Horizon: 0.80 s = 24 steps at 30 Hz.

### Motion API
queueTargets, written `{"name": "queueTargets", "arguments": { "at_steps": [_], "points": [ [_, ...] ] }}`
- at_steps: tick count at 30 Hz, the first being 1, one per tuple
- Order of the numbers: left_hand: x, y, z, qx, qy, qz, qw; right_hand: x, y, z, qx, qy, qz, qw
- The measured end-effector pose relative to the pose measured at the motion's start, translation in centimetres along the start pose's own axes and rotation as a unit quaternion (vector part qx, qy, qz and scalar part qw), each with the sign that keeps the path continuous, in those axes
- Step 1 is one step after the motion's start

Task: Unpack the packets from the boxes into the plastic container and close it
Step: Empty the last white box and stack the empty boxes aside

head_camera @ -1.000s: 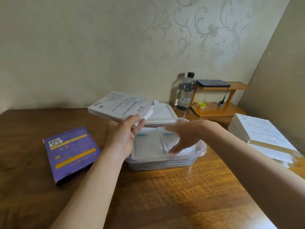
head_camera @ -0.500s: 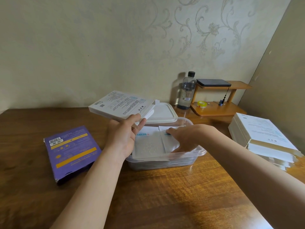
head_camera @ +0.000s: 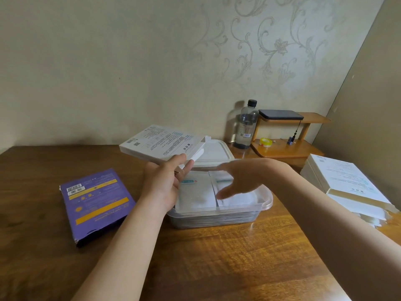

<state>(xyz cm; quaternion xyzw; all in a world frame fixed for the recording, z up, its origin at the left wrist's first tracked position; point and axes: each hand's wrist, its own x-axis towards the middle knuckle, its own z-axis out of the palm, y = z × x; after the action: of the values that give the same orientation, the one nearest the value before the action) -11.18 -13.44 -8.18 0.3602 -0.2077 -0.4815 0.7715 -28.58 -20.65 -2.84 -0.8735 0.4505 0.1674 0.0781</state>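
While the left hand (head_camera: 165, 185) grips the white box (head_camera: 160, 144) by its open end above the plastic container (head_camera: 265, 203), the right hand (head_camera: 236, 181) hovers over the packets (head_camera: 195, 196) inside, fingers spread and empty. The packets lie high, near the rim. Judged risk: an uneven stack could keep the lid (head_camera: 214, 153), lying behind, from seating; any packets left in the box could slide out onto the table (head_camera: 217, 257).

The right hand (head_camera: 236, 181) is being smeared by motion, and its contact with the packets (head_camera: 195, 196) is being left unclear. The lid (head_camera: 217, 153) is being partly hidden by the white box (head_camera: 160, 142); the stacked boxes (head_camera: 347, 181) are being cropped at right.
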Motion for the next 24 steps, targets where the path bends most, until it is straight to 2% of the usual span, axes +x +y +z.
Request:
{"name": "queueTargets", "arguments": {
  "at_steps": [3, 5, 9, 17, 24],
  "points": [
    [0.2, 0.0, -0.1, -0.029, 0.005, -0.005, 1.0, 0.1, -1.1, -0.2, 0.103, 0.147, -0.034, 0.983],
    [0.4, 0.0, -0.2, -0.046, 0.01, -0.006, 0.999, 0.5, -2.1, 0.1, 0.153, 0.199, -0.047, 0.967],
    [0.6, 0.1, -0.4, -0.076, 0.011, -0.016, 0.997, 1.2, -3.1, 0.7, 0.158, 0.237, -0.058, 0.957],
    [0.5, 0.2, -0.6, -0.058, -0.025, -0.02, 0.998, 3.1, -4.3, 1.1, 0.101, 0.239, -0.082, 0.962],
    [0.4, 0.3, -0.6, -0.079, -0.031, -0.019, 0.996, 3.7, -4.6, 1.0, 0.016, 0.351, -0.077, 0.933]
  ]
}}
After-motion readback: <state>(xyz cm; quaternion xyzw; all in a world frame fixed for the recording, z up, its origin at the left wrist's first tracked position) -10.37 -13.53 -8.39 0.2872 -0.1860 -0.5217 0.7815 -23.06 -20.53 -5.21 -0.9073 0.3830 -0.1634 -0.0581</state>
